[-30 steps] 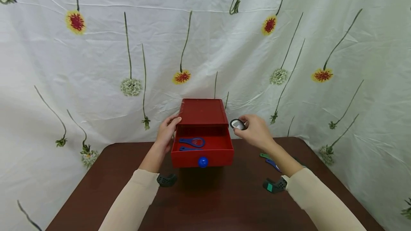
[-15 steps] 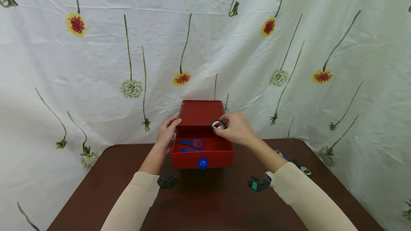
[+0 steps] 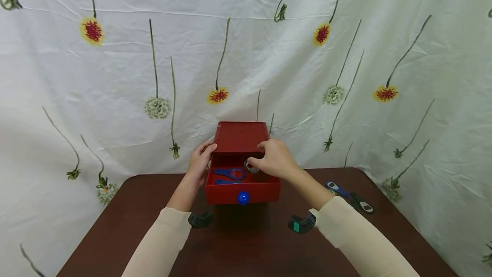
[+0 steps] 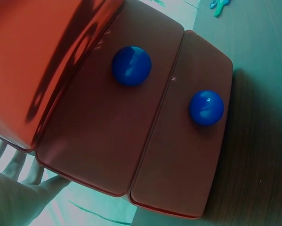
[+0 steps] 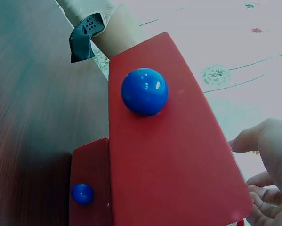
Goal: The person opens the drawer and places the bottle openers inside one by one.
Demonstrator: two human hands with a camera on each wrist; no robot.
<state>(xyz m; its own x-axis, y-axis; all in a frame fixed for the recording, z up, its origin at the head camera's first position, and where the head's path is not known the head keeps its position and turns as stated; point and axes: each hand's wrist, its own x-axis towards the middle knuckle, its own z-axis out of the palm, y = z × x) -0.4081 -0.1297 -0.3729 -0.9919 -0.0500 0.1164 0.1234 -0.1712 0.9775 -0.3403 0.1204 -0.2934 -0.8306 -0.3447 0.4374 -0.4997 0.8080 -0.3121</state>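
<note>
A red drawer box [image 3: 242, 135] stands on the table with its top drawer [image 3: 267, 175] pulled out. Against the box's left side rests my left hand [image 3: 197, 163], fingers fairly straight; the left wrist view shows them spread along that side [image 4: 18, 188]. My right hand [image 3: 274, 157] hovers over the drawer's right part, thumb and fingers parted. Just under the thumb shows the oval ringed head of a dark bottle opener [image 3: 250, 168], its handle hidden by the hand. Beside it in the drawer lie a blue bottle opener [image 3: 230, 173] and a second blue handle [image 3: 226, 181].
On the table's right side lie a blue bottle opener [image 3: 337, 189] and a dark one [image 3: 362, 204]. A blue knob [image 3: 243, 198] sticks out of the drawer front. Lower drawers with blue knobs [image 4: 206, 108] sit beneath. A flowered cloth [image 3: 127, 76] hangs behind.
My right hand has come left from beside the box to over the drawer, bringing the dark bottle opener down into it. The thumb and fingers have parted. My left hand stays put.
</note>
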